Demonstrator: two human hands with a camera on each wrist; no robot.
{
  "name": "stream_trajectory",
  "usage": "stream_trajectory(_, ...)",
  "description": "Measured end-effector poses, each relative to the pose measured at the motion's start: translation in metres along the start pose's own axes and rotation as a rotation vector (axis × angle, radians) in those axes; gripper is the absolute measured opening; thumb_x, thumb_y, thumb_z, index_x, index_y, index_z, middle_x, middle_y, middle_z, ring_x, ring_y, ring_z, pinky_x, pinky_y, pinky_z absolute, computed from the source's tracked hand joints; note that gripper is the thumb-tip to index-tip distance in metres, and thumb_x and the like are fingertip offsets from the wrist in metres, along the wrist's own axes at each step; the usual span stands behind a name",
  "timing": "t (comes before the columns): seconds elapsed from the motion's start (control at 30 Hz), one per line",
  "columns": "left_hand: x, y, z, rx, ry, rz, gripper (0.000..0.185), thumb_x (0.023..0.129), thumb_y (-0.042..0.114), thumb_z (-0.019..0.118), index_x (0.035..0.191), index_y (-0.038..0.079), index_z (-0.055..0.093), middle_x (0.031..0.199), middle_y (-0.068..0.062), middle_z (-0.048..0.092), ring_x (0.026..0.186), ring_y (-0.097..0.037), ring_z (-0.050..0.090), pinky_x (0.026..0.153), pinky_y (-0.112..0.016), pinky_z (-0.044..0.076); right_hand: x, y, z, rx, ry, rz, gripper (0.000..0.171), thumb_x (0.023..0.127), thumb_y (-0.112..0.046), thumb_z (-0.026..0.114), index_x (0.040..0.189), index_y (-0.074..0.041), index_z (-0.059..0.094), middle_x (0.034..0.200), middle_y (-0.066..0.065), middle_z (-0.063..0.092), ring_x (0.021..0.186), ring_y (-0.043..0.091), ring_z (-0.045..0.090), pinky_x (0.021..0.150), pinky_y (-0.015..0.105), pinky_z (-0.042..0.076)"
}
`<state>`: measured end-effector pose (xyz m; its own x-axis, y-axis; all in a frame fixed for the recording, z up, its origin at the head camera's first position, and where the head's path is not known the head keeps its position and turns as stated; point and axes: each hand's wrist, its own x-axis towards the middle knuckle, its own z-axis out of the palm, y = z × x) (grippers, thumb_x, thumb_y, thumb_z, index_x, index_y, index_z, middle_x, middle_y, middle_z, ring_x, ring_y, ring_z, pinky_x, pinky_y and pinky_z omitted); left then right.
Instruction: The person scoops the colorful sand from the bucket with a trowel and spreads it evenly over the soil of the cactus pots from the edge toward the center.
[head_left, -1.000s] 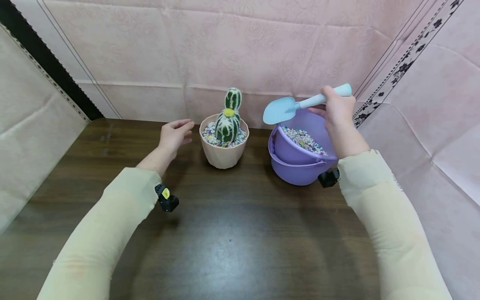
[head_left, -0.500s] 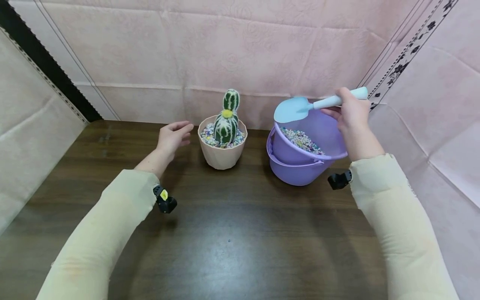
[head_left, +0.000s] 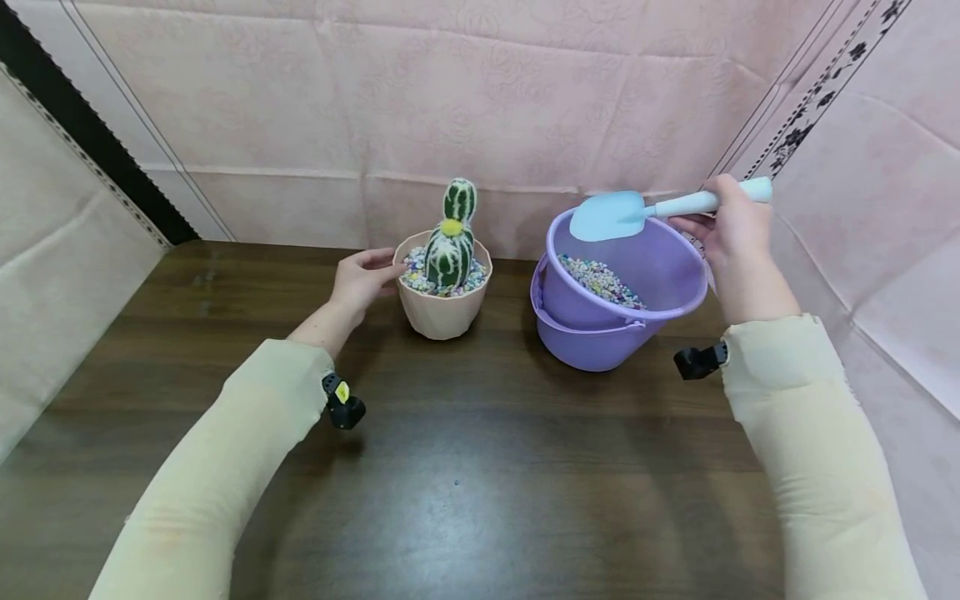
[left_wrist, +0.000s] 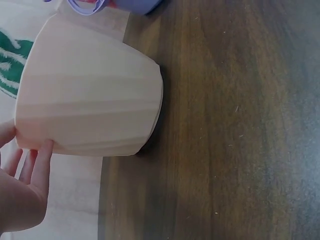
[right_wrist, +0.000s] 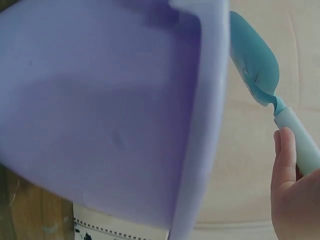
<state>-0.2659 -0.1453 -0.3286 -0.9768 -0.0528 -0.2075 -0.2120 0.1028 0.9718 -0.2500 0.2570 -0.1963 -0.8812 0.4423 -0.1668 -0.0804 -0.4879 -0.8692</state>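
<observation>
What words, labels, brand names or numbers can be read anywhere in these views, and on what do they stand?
None can be read.
Pot: plain, no print in the head or left wrist view.
Bucket: plain purple, no marking.
Trowel: plain light blue.
Yellow tag on the left wrist camera: too small to read.
Wall cloth: only a black floral border, no lettering.

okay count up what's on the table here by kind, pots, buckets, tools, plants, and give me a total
Pots: 1, the pot, touched by the left hand
Buckets: 1, the bucket
Tools: 1, the trowel, held over the bucket by the right hand
Plants: 1, the cactus
Total: 4
</observation>
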Motion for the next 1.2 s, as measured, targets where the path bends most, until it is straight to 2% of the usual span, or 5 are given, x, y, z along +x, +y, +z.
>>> stream_trajectory(0.3, 0.002, 0.0, -0.001, 0.009, -0.012, -0.001, 0.049, 0.09, 0.014, 0.061, 0.136, 0.006, 0.047, 0.138, -0.013, 0.049, 0.119, -0.023, 0.053, 0.097, -0.036, 0.051, 0.012, -0.005, -0.021, -0.16, 0.089, -0.027, 0.028, 0.084, 0.0, 0.057, 0.099, -0.012, 0.036, 0.086, 0.005, 0.049, 0.062, 0.018, 0.067, 0.06, 0.031, 0.06)
stream_trajectory(0.43, 0.001, 0.0, -0.001, 0.014, -0.019, -0.008, 0.048, 0.091, 0.014, 0.06, 0.137, 0.006, 0.046, 0.139, -0.013, 0.048, 0.12, -0.025, 0.052, 0.098, -0.036, 0.05, 0.015, 0.003, -0.029, -0.307, 0.093, -0.063, 0.02, 0.084, -0.001, 0.056, 0.095, -0.008, 0.041, 0.074, 0.002, 0.056, 0.055, 0.013, 0.067, 0.054, 0.026, 0.059)
stream_trajectory(0.57, -0.001, 0.001, -0.001, 0.028, -0.017, -0.012, 0.048, 0.091, 0.015, 0.06, 0.137, 0.007, 0.047, 0.139, -0.014, 0.047, 0.122, -0.026, 0.051, 0.099, -0.037, 0.049, 0.018, 0.016, -0.034, -0.509, 0.079, -0.146, 0.016, 0.081, -0.001, 0.057, 0.087, -0.007, 0.043, 0.07, -0.001, 0.054, 0.048, 0.008, 0.064, 0.051, 0.023, 0.057)
stream_trajectory(0.87, -0.002, 0.001, -0.001, 0.02, -0.012, -0.017, 0.048, 0.091, 0.015, 0.06, 0.136, 0.006, 0.047, 0.139, -0.014, 0.047, 0.122, -0.026, 0.05, 0.1, -0.037, 0.049, 0.026, 0.039, -0.038, -1.179, 0.058, -0.294, 0.019, 0.079, -0.019, 0.062, 0.085, -0.014, 0.045, 0.079, 0.0, 0.05, 0.038, -0.002, 0.053, 0.048, 0.018, 0.055)
stream_trajectory(1.2, 0.0, 0.001, -0.001, -0.009, -0.015, -0.019, 0.049, 0.091, 0.014, 0.06, 0.137, 0.005, 0.045, 0.14, -0.014, 0.046, 0.122, -0.026, 0.05, 0.102, -0.039, 0.047, 0.024, 0.042, -0.028, -1.365, -0.128, -0.32, 0.022, 0.08, -0.023, 0.064, 0.087, -0.005, 0.053, 0.049, -0.02, 0.048, 0.04, -0.003, 0.053, 0.055, 0.011, 0.046)
